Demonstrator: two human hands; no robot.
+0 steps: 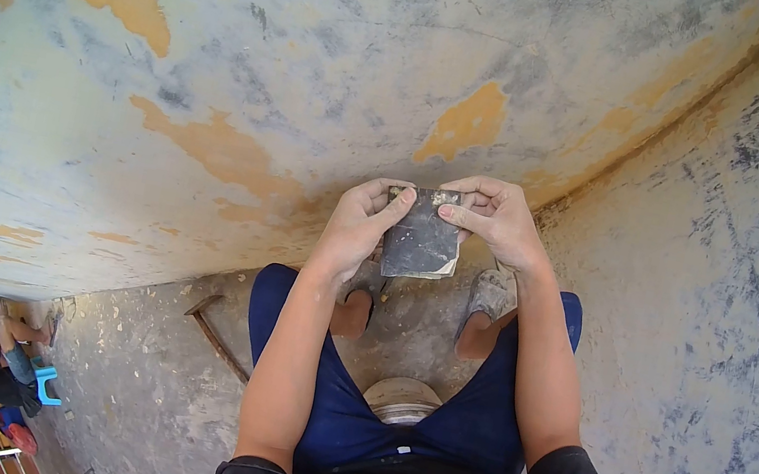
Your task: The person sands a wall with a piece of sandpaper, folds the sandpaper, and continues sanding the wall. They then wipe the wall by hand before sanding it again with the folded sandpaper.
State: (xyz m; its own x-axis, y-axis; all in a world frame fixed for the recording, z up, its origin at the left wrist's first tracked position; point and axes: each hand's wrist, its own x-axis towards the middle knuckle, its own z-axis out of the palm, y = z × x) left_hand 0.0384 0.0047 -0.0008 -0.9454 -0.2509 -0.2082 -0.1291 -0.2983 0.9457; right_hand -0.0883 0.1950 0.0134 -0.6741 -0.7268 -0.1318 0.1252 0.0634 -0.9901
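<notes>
Dark sandpaper (pixel 421 236) | both hands pinch it: left hand (pixel 363 226) left edge, right hand (pixel 496 219) top corner | looks light, floppy; best held by edges | patchy wall (pixel 254 83) behind

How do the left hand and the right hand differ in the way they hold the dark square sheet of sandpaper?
The left hand grips the dark square sheet of sandpaper from its left edge, thumb lying across the upper left corner. The right hand comes from the upper right and sits higher, its thumb pressing the top right part of the sheet. The left wrist points up from below; the right wrist bends sideways. Both hands are bare and pinch the same sheet.
</notes>
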